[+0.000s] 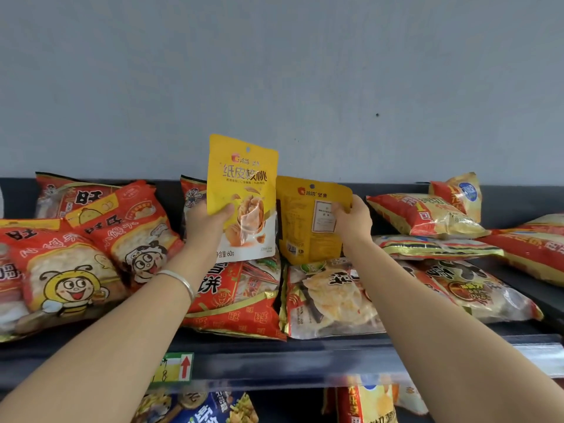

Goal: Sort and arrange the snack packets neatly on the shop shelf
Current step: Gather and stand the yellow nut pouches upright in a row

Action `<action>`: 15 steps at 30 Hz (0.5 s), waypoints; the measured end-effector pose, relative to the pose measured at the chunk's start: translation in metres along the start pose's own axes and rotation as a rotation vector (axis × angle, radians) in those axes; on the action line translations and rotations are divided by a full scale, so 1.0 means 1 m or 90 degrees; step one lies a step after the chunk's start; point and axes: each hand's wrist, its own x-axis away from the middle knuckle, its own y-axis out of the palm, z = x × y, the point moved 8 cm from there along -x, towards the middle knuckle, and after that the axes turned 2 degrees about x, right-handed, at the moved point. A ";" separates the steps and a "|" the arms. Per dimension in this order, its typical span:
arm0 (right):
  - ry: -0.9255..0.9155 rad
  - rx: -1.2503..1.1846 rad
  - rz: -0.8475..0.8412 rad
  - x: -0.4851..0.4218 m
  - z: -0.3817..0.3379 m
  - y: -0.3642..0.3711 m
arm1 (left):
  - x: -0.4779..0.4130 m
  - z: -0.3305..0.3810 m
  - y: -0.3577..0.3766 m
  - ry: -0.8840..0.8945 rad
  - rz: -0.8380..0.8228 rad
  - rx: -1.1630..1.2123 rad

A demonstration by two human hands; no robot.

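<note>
My left hand [207,225] grips a yellow walnut packet [244,190] upright by its lower left edge, front side toward me, above the top shelf [274,358]. My right hand [354,219] pinches a second yellow packet [308,221] by its upper right corner, back label toward me. The two packets stand side by side and nearly touch. Both hover over red and clear snack bags [238,300] lying flat on the shelf. A silver bangle sits on my left wrist.
Red rice-cracker bags [76,270] are heaped at the left, and red-and-gold bags [427,218] are stacked at the right. A clear bag of crackers [332,300] lies in the middle. A price tag [175,367] sits on the shelf edge. More packets show on the shelf below [213,407].
</note>
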 end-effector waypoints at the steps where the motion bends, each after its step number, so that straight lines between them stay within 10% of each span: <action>1: 0.007 0.020 -0.018 -0.001 0.005 0.002 | 0.001 -0.001 0.000 -0.004 0.003 -0.004; 10: 0.116 0.178 -0.208 0.002 0.044 0.034 | 0.007 -0.006 0.006 -0.022 -0.036 -0.028; 15: 0.099 0.211 -0.142 0.002 0.043 0.031 | 0.007 -0.010 0.006 -0.031 -0.040 -0.061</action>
